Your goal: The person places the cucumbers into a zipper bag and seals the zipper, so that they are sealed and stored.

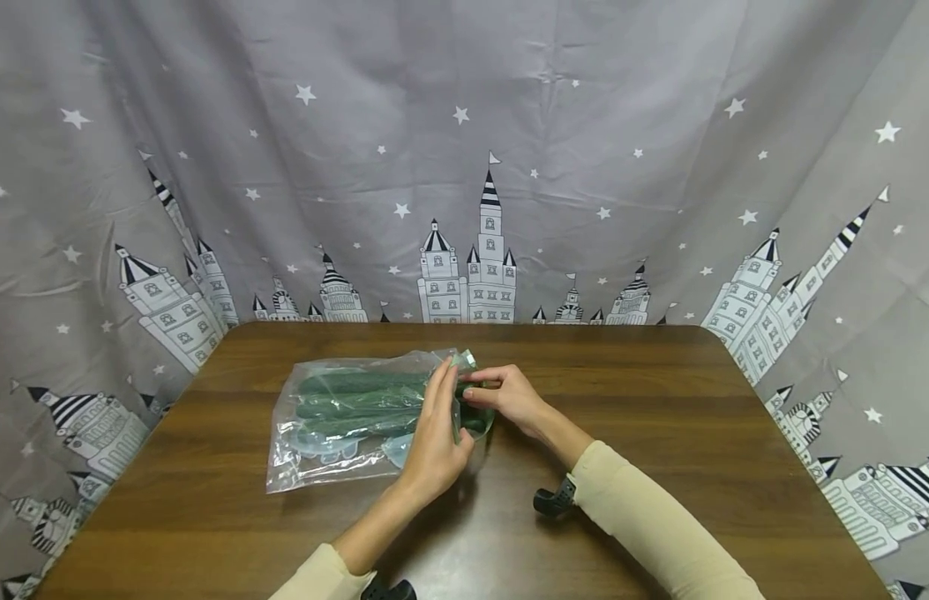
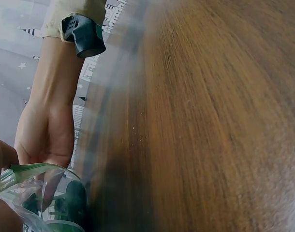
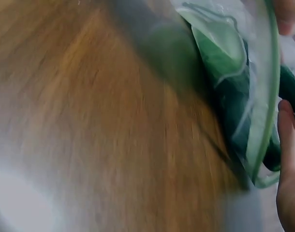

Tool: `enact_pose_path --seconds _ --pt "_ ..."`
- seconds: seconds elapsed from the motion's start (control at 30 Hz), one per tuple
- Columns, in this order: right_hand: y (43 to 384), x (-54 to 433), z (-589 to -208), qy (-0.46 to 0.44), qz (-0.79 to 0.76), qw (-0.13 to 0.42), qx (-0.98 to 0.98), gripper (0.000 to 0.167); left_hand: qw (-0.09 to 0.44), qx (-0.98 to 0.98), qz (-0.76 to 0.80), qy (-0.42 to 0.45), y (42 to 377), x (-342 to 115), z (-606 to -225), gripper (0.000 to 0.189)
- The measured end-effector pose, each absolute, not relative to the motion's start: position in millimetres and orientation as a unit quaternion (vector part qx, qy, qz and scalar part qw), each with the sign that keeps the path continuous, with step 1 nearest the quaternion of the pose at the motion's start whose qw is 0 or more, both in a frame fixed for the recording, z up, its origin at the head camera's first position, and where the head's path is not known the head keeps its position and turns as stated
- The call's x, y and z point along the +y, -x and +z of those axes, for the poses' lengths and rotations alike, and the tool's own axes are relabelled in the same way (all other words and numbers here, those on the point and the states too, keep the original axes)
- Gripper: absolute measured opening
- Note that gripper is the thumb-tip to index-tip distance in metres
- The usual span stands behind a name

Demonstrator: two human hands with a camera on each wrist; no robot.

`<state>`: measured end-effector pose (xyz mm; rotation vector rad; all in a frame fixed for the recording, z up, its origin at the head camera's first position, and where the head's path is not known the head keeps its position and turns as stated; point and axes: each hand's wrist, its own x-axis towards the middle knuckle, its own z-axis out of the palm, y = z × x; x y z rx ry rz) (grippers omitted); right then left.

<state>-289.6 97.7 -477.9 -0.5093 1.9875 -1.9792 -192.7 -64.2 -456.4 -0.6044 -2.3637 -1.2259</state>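
Note:
A clear plastic zip bag [image 1: 286, 477] with a green-edged mouth lies flat on the table, its mouth toward the right. Several long dark green cucumbers [image 1: 359, 406] lie side by side inside it. My left hand [image 1: 434, 437] holds the bag at its mouth, the fingers stretched over the top and the thumb on the mouth's near side. My right hand [image 1: 515, 400] reaches into the mouth from the right. In the right wrist view its fingers [image 3: 287, 130] hold the end of a cucumber [image 3: 288, 87], partly cut off by the frame edge.
The brown wooden table [image 1: 644, 400] extends on both sides of the bag. A grey curtain [image 1: 584, 167] printed with castles and stars hangs behind it. Black wrist devices [image 1: 556, 498] sit by the cream sleeves [image 1: 644, 517].

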Motion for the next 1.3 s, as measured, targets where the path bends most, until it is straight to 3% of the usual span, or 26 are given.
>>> enact_pose_path --seconds 0.23,0.77,1.07,1.3 --pt "288 85 -481 0.179 -0.622 0.108 0.755 0.024 0.210 -0.845 -0.440 0.218 193 -65 -458 0.097" --pt "285 130 -467 0.202 -0.591 0.140 0.769 0.031 0.192 -0.851 -0.438 0.215 189 -68 -464 0.100" --pt "284 163 -452 0.197 -0.577 0.133 0.781 0.039 0.155 -0.864 -0.418 0.233 185 -64 -474 0.101" --pt "285 193 -442 0.182 -0.575 0.129 0.788 0.037 0.084 -0.910 -0.331 0.237 177 -60 -479 0.095"
